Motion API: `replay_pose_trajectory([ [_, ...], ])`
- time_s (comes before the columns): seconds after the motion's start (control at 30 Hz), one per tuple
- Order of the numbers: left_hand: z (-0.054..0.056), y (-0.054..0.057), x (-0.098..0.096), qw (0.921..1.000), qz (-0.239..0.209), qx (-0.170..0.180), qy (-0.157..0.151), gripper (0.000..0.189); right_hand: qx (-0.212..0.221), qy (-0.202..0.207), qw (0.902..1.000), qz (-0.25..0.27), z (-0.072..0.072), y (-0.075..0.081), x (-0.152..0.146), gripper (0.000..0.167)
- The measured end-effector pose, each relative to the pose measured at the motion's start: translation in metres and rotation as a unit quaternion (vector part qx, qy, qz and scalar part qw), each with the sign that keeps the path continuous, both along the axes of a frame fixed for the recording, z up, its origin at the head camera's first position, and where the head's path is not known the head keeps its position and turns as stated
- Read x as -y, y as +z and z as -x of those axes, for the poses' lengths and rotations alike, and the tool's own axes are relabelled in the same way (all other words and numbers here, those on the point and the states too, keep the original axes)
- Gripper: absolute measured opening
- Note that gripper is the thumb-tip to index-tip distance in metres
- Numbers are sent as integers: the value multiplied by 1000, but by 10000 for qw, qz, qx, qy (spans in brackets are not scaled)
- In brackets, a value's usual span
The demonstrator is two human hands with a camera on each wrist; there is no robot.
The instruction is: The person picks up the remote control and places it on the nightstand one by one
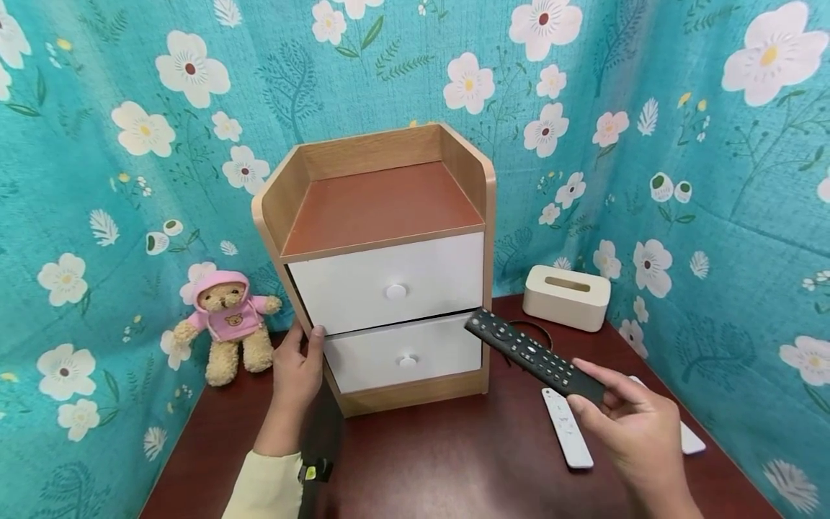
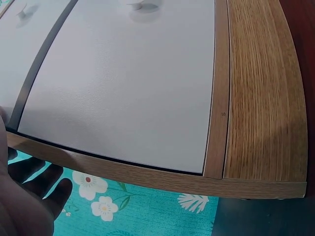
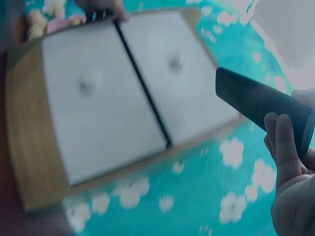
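Observation:
A small two-drawer cabinet (image 1: pixel 415 389) with wood-grain sides, white drawer fronts and round white knobs stands on the dark red table. Both drawers are pushed in. My left hand (image 1: pixel 298 367) holds the cabinet's left edge, thumb at the front by the gap between the drawers, fingers (image 2: pixel 56 194) along the outer side. In my right hand (image 1: pixel 638 425) is a black remote control (image 1: pixel 525 351), pinched by its near end, buttons up and far end angled toward the cabinet's right edge. The right wrist view shows the remote's plain underside (image 3: pixel 256 98).
On the table (image 1: pixel 415 461), a white remote (image 1: pixel 567 429) lies below the black one, and another white object (image 1: pixel 691 438) is partly behind my right hand. A cream tissue box (image 1: pixel 566 297) sits back right. A teddy bear (image 1: pixel 227 324) in a pink hoodie leans at the left. Floral curtains surround the table.

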State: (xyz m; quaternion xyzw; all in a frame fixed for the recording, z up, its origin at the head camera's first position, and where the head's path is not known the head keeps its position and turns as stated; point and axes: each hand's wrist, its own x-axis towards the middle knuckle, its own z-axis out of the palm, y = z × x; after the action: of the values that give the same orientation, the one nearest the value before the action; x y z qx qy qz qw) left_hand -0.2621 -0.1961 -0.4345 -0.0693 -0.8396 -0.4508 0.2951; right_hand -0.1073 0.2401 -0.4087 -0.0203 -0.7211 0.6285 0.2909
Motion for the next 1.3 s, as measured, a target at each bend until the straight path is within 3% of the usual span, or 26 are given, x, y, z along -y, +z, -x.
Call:
replay_pose_trajectory([
  [0.13,1,1,2,10000,63,-51,46,52,-974,60,9937,-552,16,22,30,50],
  [0.23,1,2,4,9999,84,23,71,54,-1784,-56,9759,-1257,34,39,56,52],
  [0.37,-1,2,5,9996,95,246,104,58,-2267,47,9645,-1353,58,65,95,48],
  [0.57,-4,-2,4,9992,168,356,77,58,-2323,62,9632,-1350,93,102,144,46],
  [0.73,-6,-1,3,9991,275,314,91,56,-2217,-214,9537,-2020,121,131,176,48],
  [0.83,-5,0,3,9991,275,319,93,55,-2025,-399,9428,-2618,131,141,194,47],
  [1.07,-4,3,2,9989,182,433,6,58,-2035,-786,9087,-3559,142,151,224,47],
  [1.3,-6,3,-1,9985,173,521,77,61,-2198,-1379,8590,-4413,148,158,245,54],
])
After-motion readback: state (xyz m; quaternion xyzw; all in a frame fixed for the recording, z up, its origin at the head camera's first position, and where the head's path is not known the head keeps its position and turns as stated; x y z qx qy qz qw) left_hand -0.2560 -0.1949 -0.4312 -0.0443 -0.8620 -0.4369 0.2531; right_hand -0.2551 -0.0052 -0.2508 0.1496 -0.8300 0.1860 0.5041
